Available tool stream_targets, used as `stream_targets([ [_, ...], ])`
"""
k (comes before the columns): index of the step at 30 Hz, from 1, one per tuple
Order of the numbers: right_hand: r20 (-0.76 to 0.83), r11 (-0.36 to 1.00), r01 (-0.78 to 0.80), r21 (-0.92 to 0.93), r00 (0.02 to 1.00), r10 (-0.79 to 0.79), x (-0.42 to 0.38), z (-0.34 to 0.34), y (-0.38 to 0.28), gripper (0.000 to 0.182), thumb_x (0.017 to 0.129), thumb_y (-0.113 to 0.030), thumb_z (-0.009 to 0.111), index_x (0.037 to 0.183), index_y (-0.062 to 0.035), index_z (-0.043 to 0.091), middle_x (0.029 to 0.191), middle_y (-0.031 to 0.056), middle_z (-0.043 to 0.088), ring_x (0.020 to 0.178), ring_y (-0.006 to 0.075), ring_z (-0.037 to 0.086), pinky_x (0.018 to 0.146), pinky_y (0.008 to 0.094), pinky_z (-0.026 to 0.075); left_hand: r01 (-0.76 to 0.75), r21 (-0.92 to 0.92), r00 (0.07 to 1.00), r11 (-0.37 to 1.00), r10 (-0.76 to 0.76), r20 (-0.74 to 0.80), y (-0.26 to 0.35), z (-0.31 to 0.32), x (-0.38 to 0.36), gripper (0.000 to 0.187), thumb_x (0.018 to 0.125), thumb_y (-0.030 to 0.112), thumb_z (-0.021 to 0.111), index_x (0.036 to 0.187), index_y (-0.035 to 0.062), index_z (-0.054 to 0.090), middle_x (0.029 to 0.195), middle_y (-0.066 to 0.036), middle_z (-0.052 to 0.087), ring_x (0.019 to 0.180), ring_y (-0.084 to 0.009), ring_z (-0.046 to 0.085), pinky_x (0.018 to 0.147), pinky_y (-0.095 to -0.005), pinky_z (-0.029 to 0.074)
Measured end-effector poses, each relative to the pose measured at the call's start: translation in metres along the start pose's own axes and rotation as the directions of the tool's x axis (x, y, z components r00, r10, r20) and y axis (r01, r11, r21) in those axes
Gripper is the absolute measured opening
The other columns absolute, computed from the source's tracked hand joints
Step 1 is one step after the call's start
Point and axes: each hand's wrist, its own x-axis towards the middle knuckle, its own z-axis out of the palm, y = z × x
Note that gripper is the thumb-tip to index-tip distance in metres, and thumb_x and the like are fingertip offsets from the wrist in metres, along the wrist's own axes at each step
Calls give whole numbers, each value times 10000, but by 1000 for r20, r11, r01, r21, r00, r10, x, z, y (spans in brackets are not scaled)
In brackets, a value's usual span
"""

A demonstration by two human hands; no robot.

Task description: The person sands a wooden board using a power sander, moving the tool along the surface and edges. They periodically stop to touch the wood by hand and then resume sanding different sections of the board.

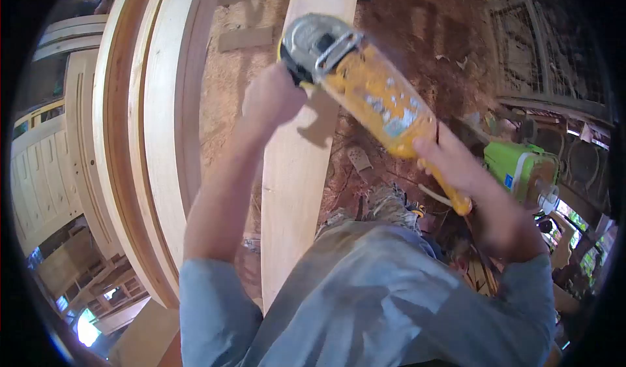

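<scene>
A worn yellow angle grinder [381,99] with a grey metal head is held slantwise above a long pale wooden plank [293,191]. My left hand [274,96] is closed beside the grinder's head, gripping it at its left side. Wrapped round the yellow rear handle is my right hand [450,158], to the right of the plank. The grinder's head overlaps the upper part of the plank, and a dark shadow falls on the wood just below it. The underside of the head is hidden.
Long thick boards [163,119] stand along my left. A green plastic container [521,171] is at the right. Reddish sawdust covers the ground [404,34], with a small wood block [245,39] on it. Panelled wooden doors [49,171] lean at the far left.
</scene>
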Motion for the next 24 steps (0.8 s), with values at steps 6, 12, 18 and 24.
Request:
stream_targets([
  [6, 0, 999, -6, -54, 1000, 6, 66, -41, -35, 613, 1008, -551, 592, 1342, -39, 554, 988, 31, 623, 745, 92, 569, 633, 258, 505, -76, 86, 995, 993, 81, -58, 0, -14, 111, 335, 833, 229, 709, 1070, -8, 736, 1077, -263, 736, 1062, -402, 713, 920, -481, 570],
  [12, -69, 998, 19, -59, 997, -23, 106, -66, -65, 663, 953, -660, 603, 1183, -38, 612, 821, 20, 589, 651, 94, 562, 557, 256, 502, -222, 45, 972, 974, 225, -66, 31, -43, 177, 330, 841, 212, 686, 1026, -57, 733, 1041, -243, 747, 1025, -403, 718, 898, -468, 567],
  [18, -87, 998, -61, 24, 994, 63, 99, -105, -60, 627, 944, -668, 617, 1080, -56, 623, 787, 20, 592, 607, 89, 554, 532, 254, 493, -512, 216, 855, 831, 517, 37, 55, -14, 241, 203, 895, 225, 642, 951, 66, 755, 947, -211, 746, 894, -355, 708, 779, -469, 536],
  [24, -118, 990, -109, 95, 986, 120, 47, -98, -19, 566, 988, -608, 596, 1163, -70, 608, 770, 17, 597, 623, 95, 567, 556, 249, 496, -350, -57, 925, 935, 355, 138, 80, 5, 175, 331, 837, 198, 668, 1042, -54, 731, 1039, -240, 747, 1031, -408, 711, 900, -471, 560],
])
